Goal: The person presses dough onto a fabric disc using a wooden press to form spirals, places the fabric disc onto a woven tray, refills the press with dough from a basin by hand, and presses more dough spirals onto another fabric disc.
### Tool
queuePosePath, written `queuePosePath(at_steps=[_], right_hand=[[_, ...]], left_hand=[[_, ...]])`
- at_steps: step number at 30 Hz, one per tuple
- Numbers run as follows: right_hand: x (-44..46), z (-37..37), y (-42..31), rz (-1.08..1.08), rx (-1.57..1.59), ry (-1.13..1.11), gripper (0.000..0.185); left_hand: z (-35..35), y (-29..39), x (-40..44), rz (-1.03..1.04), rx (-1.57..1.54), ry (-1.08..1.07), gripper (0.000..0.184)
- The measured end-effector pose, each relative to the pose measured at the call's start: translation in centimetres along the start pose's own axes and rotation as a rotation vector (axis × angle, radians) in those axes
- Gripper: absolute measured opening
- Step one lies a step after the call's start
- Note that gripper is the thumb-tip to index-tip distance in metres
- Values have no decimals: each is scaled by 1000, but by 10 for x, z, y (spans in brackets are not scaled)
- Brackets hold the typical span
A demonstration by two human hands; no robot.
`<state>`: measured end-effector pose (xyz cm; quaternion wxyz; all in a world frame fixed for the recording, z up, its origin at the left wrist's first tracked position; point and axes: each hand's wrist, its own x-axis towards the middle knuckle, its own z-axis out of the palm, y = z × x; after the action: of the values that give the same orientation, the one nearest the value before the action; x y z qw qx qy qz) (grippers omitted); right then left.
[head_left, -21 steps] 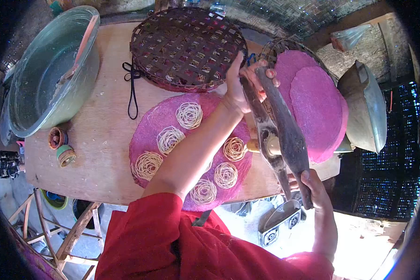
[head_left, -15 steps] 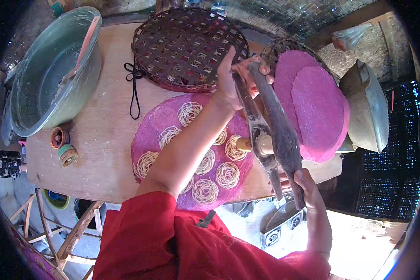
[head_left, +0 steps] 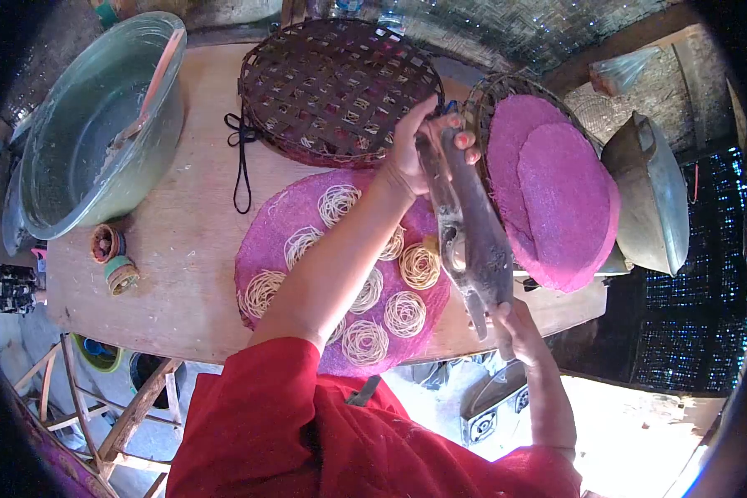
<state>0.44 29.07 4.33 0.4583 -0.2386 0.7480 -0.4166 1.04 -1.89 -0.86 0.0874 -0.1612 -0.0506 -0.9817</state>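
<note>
A dark wooden noodle press (head_left: 483, 241) with two long handles is held aslant between my hands. My left hand (head_left: 415, 153) wraps round its upper end, fingers curled over both handles. At the lower end, my right hand (head_left: 520, 332) grips the handles. The press hangs over the right edge of a round pink mat (head_left: 307, 187), its short barrel (head_left: 432, 243) beside a coil of pale noodles (head_left: 419, 266). Several similar coils lie on the mat, including a coil (head_left: 365, 342) near its front edge. My left forearm hides part of the mat.
A large green basin (head_left: 100, 183) with an orange-handled tool (head_left: 159, 75) stands at left. Two small rings (head_left: 121, 275) lie nearby. A dark woven tray (head_left: 340, 91) sits behind the mat; more pink mats (head_left: 568, 199) rest at right beside a metal pan (head_left: 647, 199).
The two press handles have come closer together, and the barrel shows less between them. My right hand has moved left and slightly up. The coils stay in place.
</note>
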Motion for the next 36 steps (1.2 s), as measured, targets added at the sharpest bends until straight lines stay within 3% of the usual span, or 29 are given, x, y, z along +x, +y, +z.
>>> queuePosePath(at_steps=[1, 4, 5, 8, 17, 22, 24, 32, 34, 36], right_hand=[[6, -11, 5, -68, -56, -117, 84], [1, -15, -30, 30, 108, -63, 88], [6, -21, -39, 11, 86, -144, 79], [23, -23, -63, 53, 63, -174, 79], [44, -6, -83, 129, -188, -2, 72], [42, -6, -97, 27, -217, 27, 63], [43, -6, -94, -19, -234, 33, 64], [17, -11, -110, 47, -208, 41, 68], [22, -14, -105, 23, -289, 117, 68], [30, -13, -98, 16, -275, 123, 67]], left_hand=[[17, 6, 2, -14, 59, -20, 39], [52, 20, 12, 96, 143, 34, 41], [58, 25, 15, 127, 151, 6, 41], [45, 39, 26, 195, 108, 0, 38], [-15, 45, 11, 310, 45, 38, 26], [4, 56, 26, 346, 95, 12, 27], [12, 67, 25, 264, -48, -88, 39], [21, 42, 15, 307, -100, -4, 39], [21, 40, 22, 368, 42, 54, 27], [22, 48, 26, 357, 63, 48, 28]])
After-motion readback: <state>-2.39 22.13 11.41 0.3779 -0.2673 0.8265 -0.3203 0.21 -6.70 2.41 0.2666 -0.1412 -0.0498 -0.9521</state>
